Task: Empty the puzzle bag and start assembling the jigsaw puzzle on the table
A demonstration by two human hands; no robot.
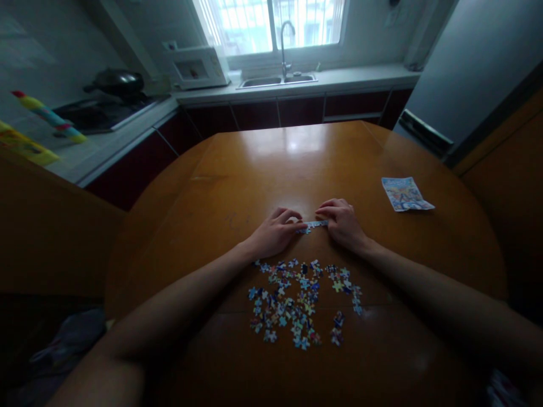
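Observation:
A short strip of joined jigsaw puzzle pieces (314, 224), pale blue and white, lies on the wooden table between my two hands. My left hand (275, 232) is at its left end, fingers curled and thumb against the pieces. At the right end, my right hand (343, 225) has its thumb and fingers closed on the strip. Both hands cover parts of the strip. Nearer to me, between my forearms, many loose jigsaw pieces (282, 308) are spread in a pile, mostly blue, white and yellow.
A creased printed picture sheet (405, 195) lies on the right of the round-ended wooden table (271, 164). Beyond are a counter with a sink (278, 81), a microwave (199, 68), and a stove with a black pan (119, 83). A fridge (466, 73) stands at the right.

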